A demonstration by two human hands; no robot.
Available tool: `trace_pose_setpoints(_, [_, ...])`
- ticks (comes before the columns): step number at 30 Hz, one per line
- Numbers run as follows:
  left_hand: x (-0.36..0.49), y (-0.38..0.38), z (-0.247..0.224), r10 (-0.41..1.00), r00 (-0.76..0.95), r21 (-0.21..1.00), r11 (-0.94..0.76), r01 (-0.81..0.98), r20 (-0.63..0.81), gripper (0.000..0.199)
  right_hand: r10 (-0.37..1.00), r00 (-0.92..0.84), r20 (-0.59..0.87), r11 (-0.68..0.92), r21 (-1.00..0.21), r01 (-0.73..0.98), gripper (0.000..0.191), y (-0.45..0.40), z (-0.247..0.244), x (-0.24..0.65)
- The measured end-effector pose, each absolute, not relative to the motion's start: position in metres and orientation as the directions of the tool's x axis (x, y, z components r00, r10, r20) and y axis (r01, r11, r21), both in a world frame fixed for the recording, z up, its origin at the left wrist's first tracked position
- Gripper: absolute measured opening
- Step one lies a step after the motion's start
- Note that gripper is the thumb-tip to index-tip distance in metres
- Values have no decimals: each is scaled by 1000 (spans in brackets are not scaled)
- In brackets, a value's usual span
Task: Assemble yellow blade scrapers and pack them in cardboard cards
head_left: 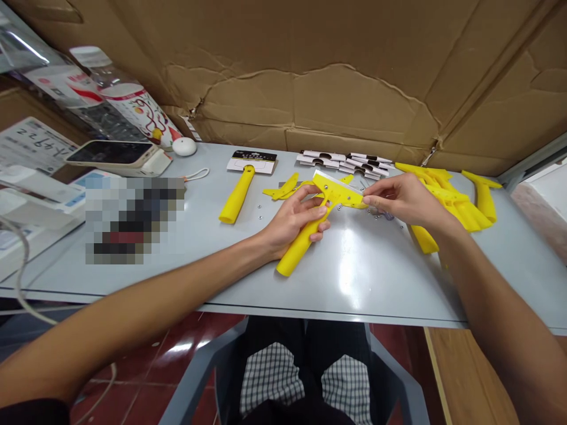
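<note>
My left hand [297, 221] is wrapped round the handle of a yellow scraper [302, 243], which it holds tilted above the table with the wide head up. A pale strip runs along the head's upper edge. The thumb and fingers of my right hand [394, 198] are pinched together at the right end of that head; whether something small is between them is hidden. Behind the scraper lie flat yellow pieces [287, 188], with small metal nuts [260, 217] to the left and more small hardware under the head.
A yellow handle [238, 198] with a black-and-white card [252, 162] lies left of centre. Folded cards [322, 159] lie at the back, yellow parts [465, 206] at the right. A phone [110, 154], bottles [133, 106] and a white case [184, 146] stand left. Cardboard [332, 112] rises behind.
</note>
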State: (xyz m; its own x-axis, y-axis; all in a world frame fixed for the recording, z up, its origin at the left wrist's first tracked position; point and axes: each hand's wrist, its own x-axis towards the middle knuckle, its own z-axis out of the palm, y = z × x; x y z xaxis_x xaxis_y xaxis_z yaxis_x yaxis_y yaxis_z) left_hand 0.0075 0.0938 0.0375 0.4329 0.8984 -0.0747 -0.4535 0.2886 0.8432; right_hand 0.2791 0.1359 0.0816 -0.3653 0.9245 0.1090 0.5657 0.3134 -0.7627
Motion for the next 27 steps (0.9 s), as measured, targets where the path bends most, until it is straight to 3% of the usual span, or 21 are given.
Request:
trace_pose_setpoints(3, [9,95,37,914,400,839,272,-472,-72,46,918,-355,176,395,-451,800,21,136,90,289])
trace_pose_setpoints(5, [9,95,37,922,381,833,261,-488,-65,45,940,-328,95,341,-257,904,23,138,92,298])
trace_pose_setpoints(9, [9,95,36,932,356,831,254,-494,-73,44,967,-240,-81,235,-68,970,34,143,85,310])
trace_pose_setpoints(13, [9,95,35,934,351,842,241,-483,-66,45,963,-219,-154,208,-86,974,36,146,75,312])
trace_pose_setpoints(19, [10,94,34,947,316,850,210,-482,-54,44,969,-214,-120,206,-80,975,25,142,82,306])
trace_pose_setpoints(23, [11,93,35,952,300,855,206,-476,-62,41,978,-205,28,207,-109,972,21,137,95,302])
trace_pose_setpoints(27, [13,92,37,961,261,862,209,-462,-93,41,918,-311,246,379,-317,869,21,126,106,291])
